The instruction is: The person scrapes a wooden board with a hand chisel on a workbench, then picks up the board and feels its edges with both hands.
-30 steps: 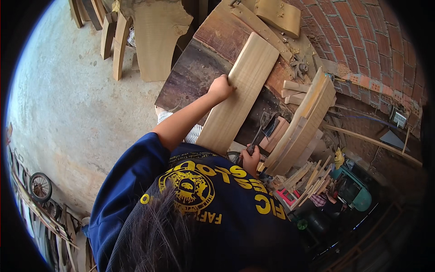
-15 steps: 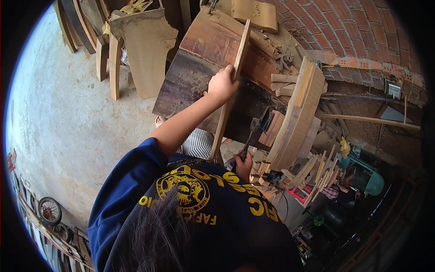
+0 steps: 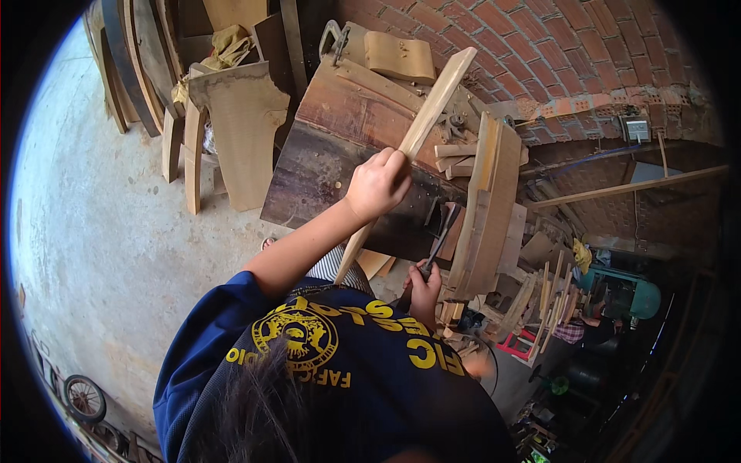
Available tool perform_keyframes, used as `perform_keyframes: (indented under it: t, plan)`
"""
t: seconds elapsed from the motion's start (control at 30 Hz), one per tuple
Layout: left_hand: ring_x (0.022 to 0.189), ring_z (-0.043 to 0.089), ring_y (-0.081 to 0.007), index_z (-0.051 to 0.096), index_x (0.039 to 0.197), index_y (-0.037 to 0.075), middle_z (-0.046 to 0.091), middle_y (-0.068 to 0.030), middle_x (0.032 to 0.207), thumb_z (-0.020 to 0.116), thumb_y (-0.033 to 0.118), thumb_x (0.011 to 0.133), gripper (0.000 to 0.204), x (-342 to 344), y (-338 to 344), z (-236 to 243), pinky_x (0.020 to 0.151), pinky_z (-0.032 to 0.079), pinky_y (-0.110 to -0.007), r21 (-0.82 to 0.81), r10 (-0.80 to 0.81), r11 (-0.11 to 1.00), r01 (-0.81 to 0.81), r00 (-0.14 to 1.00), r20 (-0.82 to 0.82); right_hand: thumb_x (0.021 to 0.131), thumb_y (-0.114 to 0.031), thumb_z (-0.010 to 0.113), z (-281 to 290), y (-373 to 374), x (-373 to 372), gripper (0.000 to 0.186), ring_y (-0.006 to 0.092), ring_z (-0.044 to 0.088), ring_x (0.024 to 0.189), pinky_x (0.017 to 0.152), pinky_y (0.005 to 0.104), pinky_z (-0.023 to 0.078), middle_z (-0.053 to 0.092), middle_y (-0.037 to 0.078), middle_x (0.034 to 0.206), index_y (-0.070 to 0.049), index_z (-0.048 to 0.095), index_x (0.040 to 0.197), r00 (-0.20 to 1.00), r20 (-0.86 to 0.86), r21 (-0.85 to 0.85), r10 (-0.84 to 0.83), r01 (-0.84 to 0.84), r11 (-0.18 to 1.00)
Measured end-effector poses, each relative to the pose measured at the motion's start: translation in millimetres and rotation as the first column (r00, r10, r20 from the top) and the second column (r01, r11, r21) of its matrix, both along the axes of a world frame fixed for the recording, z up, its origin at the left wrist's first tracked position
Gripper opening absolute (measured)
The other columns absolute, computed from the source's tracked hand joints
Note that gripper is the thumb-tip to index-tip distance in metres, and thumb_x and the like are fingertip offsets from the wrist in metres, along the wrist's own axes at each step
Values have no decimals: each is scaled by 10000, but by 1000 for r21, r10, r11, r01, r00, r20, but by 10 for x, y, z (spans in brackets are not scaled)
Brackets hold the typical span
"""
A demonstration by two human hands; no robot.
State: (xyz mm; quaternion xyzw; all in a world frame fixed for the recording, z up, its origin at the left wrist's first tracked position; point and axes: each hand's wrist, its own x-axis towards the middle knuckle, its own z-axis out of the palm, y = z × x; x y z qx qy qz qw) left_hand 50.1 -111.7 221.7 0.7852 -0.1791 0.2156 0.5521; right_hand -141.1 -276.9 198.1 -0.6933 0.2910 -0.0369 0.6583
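Observation:
My left hand (image 3: 380,183) grips a long pale board (image 3: 434,99) standing on its narrow edge, diagonally across a worn dark-and-reddish wooden workbench (image 3: 307,189). Lower right, my right hand (image 3: 424,287) is closed on a long dark metal tool with a slim shaft (image 3: 442,239), perhaps a chisel; its tip lies near a dark block and reddish offcuts. Short wood pieces (image 3: 451,151) and stacked curved planks (image 3: 494,208) lie at the bench's right side. A metal clamp (image 3: 336,40) and a curved yellowish wood block (image 3: 397,58) are at the back.
Wooden panels (image 3: 235,139) and curved boards lean at the upper left. A brick wall (image 3: 525,50) rises behind the bench. Lower right are scrap wood piles, a red stool (image 3: 517,345), a teal machine (image 3: 637,293) and a part of a person in checked cloth (image 3: 571,332). Bicycle wheels (image 3: 85,397) are lower left.
The board was lying on its face and is now turned up onto its edge, with my left hand moved along with it. The view has shifted, putting the bench lower in the picture.

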Motion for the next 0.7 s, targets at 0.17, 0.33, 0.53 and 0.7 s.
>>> perform_keyframes:
  t: [0.17,0.33,0.53,0.7]
  plan:
    - [533,515,-264,513,785,22,482,-92,668,714,47,661,238,-117,69,540,461,431,-345,-56,35,998,-16,932,361,870,-66,627,460,57,147,158,117,487,472,460,251,405,502,32,608,-57,470,853,1000,0,100,1,-2,995]
    - [580,507,-185,512,753,81,426,-35,664,689,126,604,236,-21,97,715,481,419,-290,-84,56,996,2,731,681,907,-92,576,1174,43,232,113,185,604,669,583,289,496,602,119,816,-31,482,892,914,396,-90,83,-51,995]
    - [562,484,-141,465,696,127,413,-5,659,627,74,653,177,102,-33,621,462,386,-246,134,-152,988,72,402,903,893,-565,502,2371,-188,508,505,219,607,918,764,367,525,600,124,967,-61,479,901,612,740,32,-280,384,923]
    - [593,490,-138,435,690,163,421,1,679,595,169,618,175,152,-152,280,488,402,-247,222,-237,971,85,420,876,878,-202,626,2481,-398,493,306,169,563,903,844,330,455,586,119,925,-104,353,782,668,680,-285,302,-139,948]
